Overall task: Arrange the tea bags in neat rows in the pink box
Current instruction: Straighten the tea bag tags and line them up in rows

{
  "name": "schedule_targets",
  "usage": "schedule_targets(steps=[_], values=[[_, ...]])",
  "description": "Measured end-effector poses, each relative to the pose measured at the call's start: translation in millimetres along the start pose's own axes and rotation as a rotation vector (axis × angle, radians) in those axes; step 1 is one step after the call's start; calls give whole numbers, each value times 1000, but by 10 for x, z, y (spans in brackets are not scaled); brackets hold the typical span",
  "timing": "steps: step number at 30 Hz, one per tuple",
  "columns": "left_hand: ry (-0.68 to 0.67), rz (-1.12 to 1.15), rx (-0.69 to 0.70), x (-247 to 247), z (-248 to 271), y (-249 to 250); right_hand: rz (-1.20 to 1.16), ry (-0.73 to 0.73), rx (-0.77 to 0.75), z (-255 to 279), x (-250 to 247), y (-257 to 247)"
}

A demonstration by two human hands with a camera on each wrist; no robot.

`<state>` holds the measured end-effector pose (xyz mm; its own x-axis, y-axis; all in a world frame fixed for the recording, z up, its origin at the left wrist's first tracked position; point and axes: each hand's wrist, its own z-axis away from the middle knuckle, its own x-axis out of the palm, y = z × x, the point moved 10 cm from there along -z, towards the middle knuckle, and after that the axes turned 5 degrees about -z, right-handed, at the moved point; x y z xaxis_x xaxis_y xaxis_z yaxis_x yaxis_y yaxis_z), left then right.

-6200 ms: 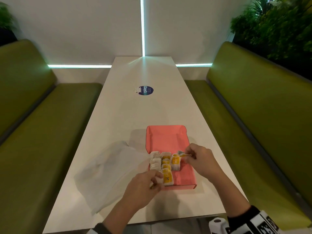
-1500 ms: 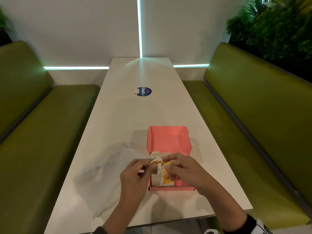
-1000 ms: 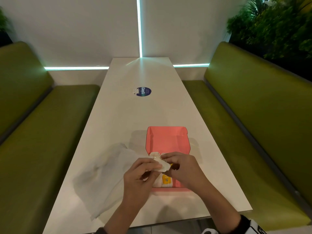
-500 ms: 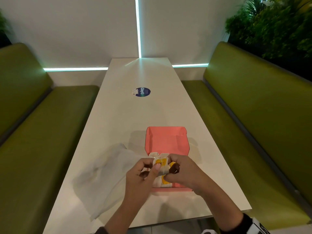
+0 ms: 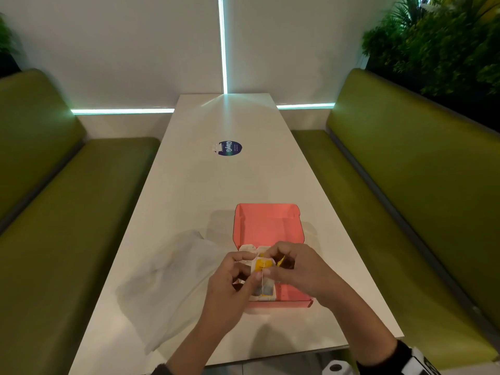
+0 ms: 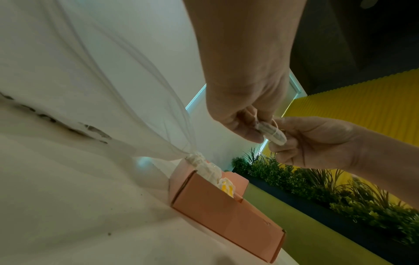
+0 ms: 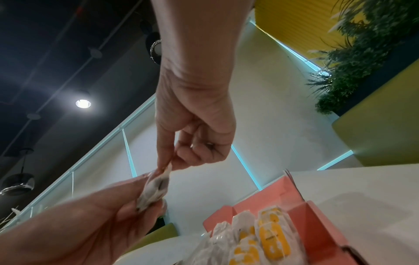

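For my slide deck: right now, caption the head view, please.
Both hands hold one tea bag above the pink box.

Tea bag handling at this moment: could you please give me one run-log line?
left hand: pinches tea bag | right hand: pinches same bag | held above pink box | rows begun at near end

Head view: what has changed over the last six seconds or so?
Both hands left the rows and met above the pink box; left hand and right hand now pinch one tea bag between them. Box, packed bags and plastic bag stayed put.
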<state>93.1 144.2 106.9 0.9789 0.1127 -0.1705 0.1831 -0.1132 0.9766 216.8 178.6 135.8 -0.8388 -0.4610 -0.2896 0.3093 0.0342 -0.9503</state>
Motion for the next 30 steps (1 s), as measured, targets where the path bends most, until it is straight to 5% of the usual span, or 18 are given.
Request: schedule_targets(steps=[2,6,12,19,30], values=[[-57,-67,6,44,9,-11,166,9,-29,-20,-58,-57],[-143,-396,65,84,-5,-108,203,554,-120,42,-767,-136],[-345,-628,147,312,79,-353,293,224,189,-86,-541,370],[-316,-652,107,306,79,-424,568,-48,327,-177,-139,790],[-329,-639,76,305,71,-445,622,177,407,-292,-222,884]])
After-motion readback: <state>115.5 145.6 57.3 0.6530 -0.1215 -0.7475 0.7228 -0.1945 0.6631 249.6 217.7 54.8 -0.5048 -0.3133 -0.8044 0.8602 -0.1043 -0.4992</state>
